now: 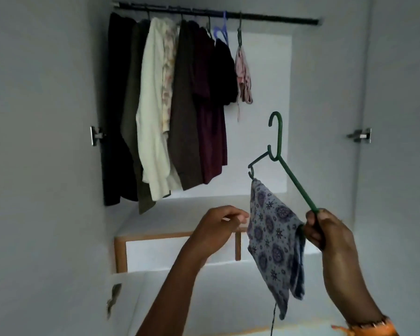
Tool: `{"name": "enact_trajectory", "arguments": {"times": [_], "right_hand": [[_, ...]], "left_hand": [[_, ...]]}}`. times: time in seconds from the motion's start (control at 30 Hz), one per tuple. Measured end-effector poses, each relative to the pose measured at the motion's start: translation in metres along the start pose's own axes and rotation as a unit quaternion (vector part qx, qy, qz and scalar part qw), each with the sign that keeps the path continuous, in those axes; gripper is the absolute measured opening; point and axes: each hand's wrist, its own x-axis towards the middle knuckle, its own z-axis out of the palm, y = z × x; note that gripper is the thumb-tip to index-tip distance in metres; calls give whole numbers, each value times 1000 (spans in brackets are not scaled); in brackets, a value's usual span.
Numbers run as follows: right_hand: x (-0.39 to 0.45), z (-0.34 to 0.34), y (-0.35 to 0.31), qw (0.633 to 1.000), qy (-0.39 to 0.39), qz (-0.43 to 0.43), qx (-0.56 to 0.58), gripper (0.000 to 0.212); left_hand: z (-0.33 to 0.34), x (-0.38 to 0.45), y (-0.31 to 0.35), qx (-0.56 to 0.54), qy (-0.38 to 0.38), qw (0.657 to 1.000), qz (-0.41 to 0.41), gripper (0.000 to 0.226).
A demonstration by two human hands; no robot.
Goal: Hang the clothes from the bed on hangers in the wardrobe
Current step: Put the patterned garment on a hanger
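Cloth (274, 235), patterned blue, hung off a small side hook of the green hanger (285, 170), draped down and caught at the far shoulder against the right hand (325, 232). Held tilted, hook end up and to the left, well below the rail (216, 15). Right hand closed around the hanger's lower arm; left hand (218, 226) free, fingers loosely curled, just beside the cloth without touching it. Already on the rail: a row of dark and pale clothes (170, 105) crowded to the left, a pink garment (243, 76) on its own hanger at the row's right end. Likely risk from here: cloth sliding off the tiny hook if lifted at that slant, since only one corner seemed caught; a snag on the pink garment also possible if raised too far left. Open room lay along the bare right stretch of rail, with clear wall behind it. Shelf edge (170, 235) below stayed close under the left hand, wardrobe sides wide on both flanks.
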Motion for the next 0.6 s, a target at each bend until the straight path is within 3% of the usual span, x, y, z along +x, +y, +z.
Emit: {"name": "enact_trajectory", "arguments": {"times": [0.37,0.6], "right_hand": [[334,45,81,992,26,-122,9,28],[534,89,122,983,60,-172,-6,32]], "left_hand": [[-5,301,-2,58,112,983,136,16],[-43,454,20,131,102,969,182,18]]}}
